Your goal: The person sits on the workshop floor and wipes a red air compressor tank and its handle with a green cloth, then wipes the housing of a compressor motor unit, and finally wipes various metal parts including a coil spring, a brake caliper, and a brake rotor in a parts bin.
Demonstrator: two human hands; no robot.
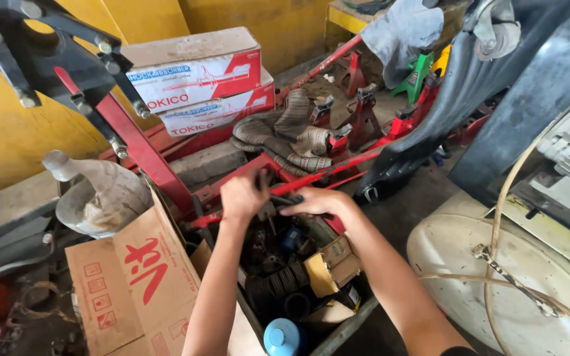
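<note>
Two bare hands meet over a bin of used car parts on a workshop floor. The left hand [242, 196] is closed in a fist around the end of a dark metal tool [285, 198], while the right hand [318, 201] has its fingers clamped on the same tool just beside it; what kind of tool it is cannot be told. Directly below the hands, the open bin [338, 326] holds dark rubber hoses, a small yellow-brown carton [330, 267] and a blue-capped can [282, 336]. A brown cardboard box [136, 290] with red print leans against the bin's left side. Beyond the hands lies a red steel frame [146, 155] with striped cloth [291, 135] draped over it, and two white-and-red boxes [199, 79] are stacked against a yellow wall. At right sits a cream-coloured drum [456, 257].
</note>
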